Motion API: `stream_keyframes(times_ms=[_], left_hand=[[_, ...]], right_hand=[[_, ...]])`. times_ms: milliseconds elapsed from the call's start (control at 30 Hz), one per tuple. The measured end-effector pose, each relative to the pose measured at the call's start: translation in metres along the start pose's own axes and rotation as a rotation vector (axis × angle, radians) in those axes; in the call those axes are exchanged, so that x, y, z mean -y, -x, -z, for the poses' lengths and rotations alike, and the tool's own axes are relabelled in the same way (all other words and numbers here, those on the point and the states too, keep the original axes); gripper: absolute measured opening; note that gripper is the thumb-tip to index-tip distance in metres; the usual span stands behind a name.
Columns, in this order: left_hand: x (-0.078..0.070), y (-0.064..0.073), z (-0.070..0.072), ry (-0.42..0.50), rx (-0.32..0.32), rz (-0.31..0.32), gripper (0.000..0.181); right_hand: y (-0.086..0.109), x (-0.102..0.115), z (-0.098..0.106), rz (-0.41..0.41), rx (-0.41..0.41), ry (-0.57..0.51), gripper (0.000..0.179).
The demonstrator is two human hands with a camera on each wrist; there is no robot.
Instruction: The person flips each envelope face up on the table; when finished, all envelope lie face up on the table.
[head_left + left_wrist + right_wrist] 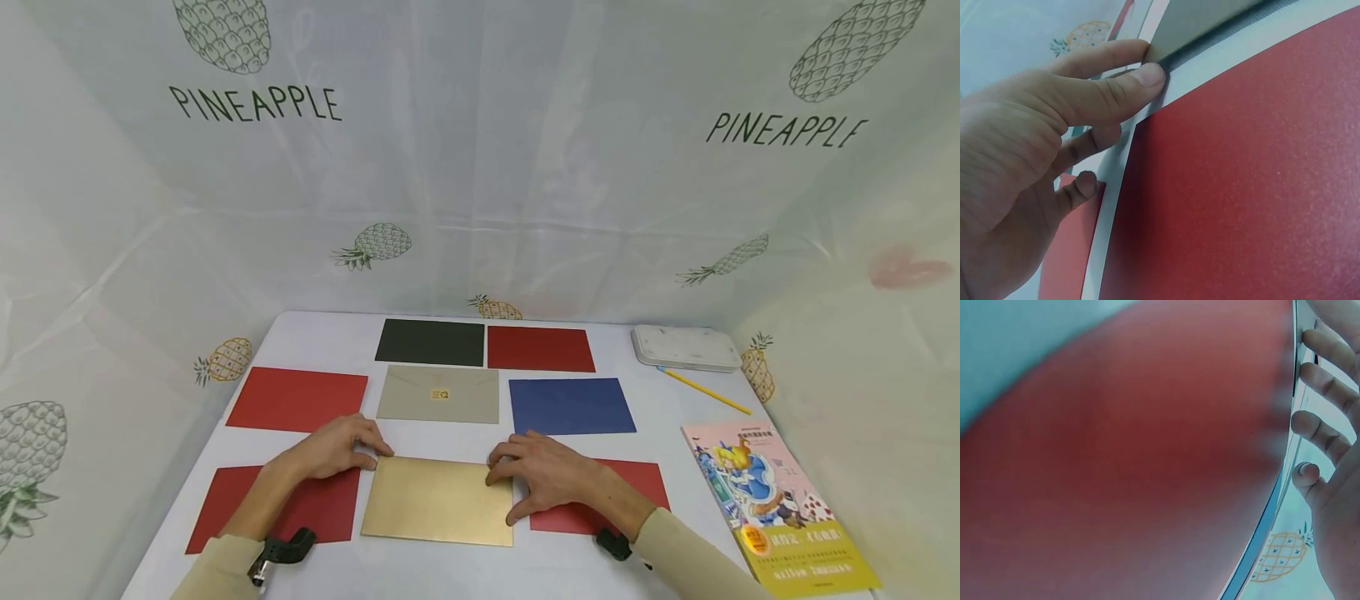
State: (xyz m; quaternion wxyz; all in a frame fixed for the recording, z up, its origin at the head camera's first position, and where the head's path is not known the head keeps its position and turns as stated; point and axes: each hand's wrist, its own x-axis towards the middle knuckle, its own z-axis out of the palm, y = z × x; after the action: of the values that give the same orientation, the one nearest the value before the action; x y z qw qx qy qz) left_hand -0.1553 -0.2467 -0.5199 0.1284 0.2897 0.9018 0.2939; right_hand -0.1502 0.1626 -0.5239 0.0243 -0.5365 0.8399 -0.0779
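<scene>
Toward the table's left edge, a dark red, flat paper rectangle (318,510) lies partly under the left forearm, with a brighter red paper rectangle (296,398) beyond it. The left hand (333,448) reaches in from there, its thumb and index finger bent together at the far left corner of a gold, smooth-sheened paper rectangle (442,500).

That gold piece sits at the middle front of the white table (438,575), its long axis running from left to right, roughly in line with the table's far edge. It lies to the right of the left fingers and to the left of the right hand (551,471); both hands touch it, so neither is nearer. The right fingers bend over its far right corner, thumb by the right edge; whether they grip, I cannot tell. Another red paper rectangle (636,482) lies beneath the right forearm.

The left wrist view shows the thumb and index pinching the corner, less plain from the head. The right wrist view is mostly blurred red, and I cannot make out the gold piece there.
</scene>
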Motion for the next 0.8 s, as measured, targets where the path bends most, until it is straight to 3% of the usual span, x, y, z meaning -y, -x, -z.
stream_keyframes(times_ms=[233,533,800], left_hand=[[-0.002,-0.0023,-0.0013,0.111,0.004,-0.016,0.035],[-0.0032,-0.0036,0.0022,0.162,0.006,-0.074,0.032],[0.0001,-0.0007,0.0008,0.211,0.022,-0.049,0.031]], right_hand=[[0.0009,-0.0007,-0.0003,-0.011,0.004,-0.025,0.055],[0.0045,-0.0013,0.0027,-0.016,-0.004,-0.025,0.056],[0.0098,-0.0024,0.0036,0.004,0.019,-0.024,0.072]])
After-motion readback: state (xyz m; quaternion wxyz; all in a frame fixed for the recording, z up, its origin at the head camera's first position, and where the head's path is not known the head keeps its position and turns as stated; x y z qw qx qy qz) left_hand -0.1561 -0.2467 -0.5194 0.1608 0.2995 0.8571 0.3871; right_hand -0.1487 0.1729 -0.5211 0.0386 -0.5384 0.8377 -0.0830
